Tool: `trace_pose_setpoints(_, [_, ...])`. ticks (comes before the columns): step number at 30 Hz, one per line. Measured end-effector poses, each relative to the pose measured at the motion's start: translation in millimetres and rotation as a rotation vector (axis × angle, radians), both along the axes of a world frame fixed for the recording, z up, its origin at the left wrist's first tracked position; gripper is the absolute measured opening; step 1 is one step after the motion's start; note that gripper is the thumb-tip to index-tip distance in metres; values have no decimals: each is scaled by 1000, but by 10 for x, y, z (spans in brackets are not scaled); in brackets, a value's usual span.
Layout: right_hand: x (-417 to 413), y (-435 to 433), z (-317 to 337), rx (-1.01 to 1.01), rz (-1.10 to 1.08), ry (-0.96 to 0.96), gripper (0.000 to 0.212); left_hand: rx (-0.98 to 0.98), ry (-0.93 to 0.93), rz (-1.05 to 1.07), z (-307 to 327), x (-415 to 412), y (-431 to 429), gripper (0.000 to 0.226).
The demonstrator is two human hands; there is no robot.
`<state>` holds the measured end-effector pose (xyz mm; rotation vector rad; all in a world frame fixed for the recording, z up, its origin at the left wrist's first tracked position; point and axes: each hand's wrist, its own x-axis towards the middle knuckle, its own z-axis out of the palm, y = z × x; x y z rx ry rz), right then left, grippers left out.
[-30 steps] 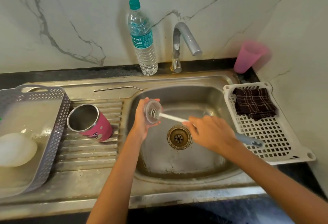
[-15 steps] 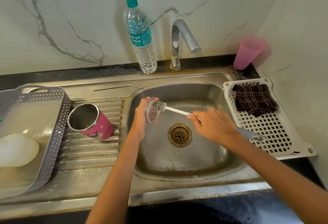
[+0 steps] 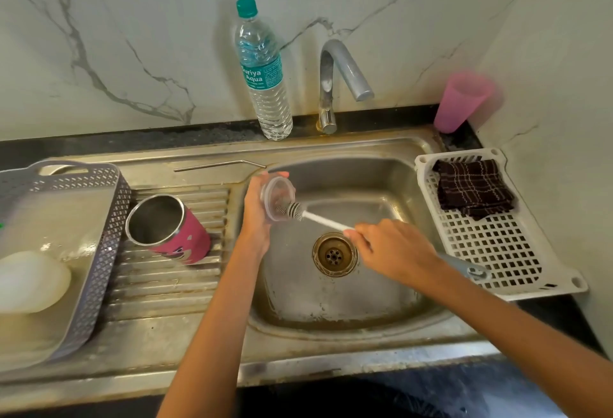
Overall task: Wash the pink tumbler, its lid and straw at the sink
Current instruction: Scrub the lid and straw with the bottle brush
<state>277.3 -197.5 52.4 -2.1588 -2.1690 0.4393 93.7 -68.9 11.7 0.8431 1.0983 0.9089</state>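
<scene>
My left hand [image 3: 257,215] holds the clear round lid [image 3: 277,197] on edge over the left side of the sink basin [image 3: 348,285]. My right hand [image 3: 394,253] grips the white handle of a bottle brush [image 3: 320,220]; its bristled head touches the lid's lower face. The pink tumbler [image 3: 169,230] with a steel inside lies tilted on the ribbed drainboard, mouth toward the upper left. The metal straw [image 3: 219,165] lies flat on the sink ledge behind the drainboard.
A water bottle [image 3: 263,76] and the tap [image 3: 338,82] stand behind the basin, no water running. A pink plastic cup [image 3: 459,102] stands at back right. A white tray [image 3: 504,252] with a dark cloth [image 3: 472,187] lies right; a grey basket [image 3: 96,252] left.
The brush head has slid from the lid's middle to its upper edge and now down to its lower part. My right hand shifted slightly with it; the lid stays held in place.
</scene>
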Motion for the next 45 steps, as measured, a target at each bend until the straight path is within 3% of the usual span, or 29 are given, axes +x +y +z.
trace_pose_setpoints(2, [-80,-65,77,39,36,4,44,-16,-23,33,-17,21,-8,45])
trace_pose_setpoints(7, [197,186,62,69,-40,-19,45,9,28,-106,-60,15,-79,43])
trace_pose_setpoints(10, [93,60,-13,-21,-15,1,46,52,96,-65,-46,-9,-35,41])
trace_pose_setpoints(13, [-60,-39,92,12,61,31,44,7,78,-6,-51,-7,-29,43])
trace_pose_setpoints(19, [173,211,1,12,-82,63,48,-21,-10,-50,42,27,-67,42])
trace_pose_setpoints(23, [-67,-40,21,-23,12,96,43,-26,-24,24,37,31,9,43])
trace_pose_setpoints(29, [168,206,28,15,-129,95,44,20,51,-36,45,89,-24,43])
trace_pose_setpoints(34, [-80,-59,94,-14,0,107,42,-12,-12,20,8,64,1,45])
trace_pose_setpoints(40, [136,102,-19,-30,-150,119,44,49,66,-82,17,63,-3,42])
trace_pose_setpoints(45, [-93,-48,65,0,-47,100,45,-29,74,-42,-48,69,25,48])
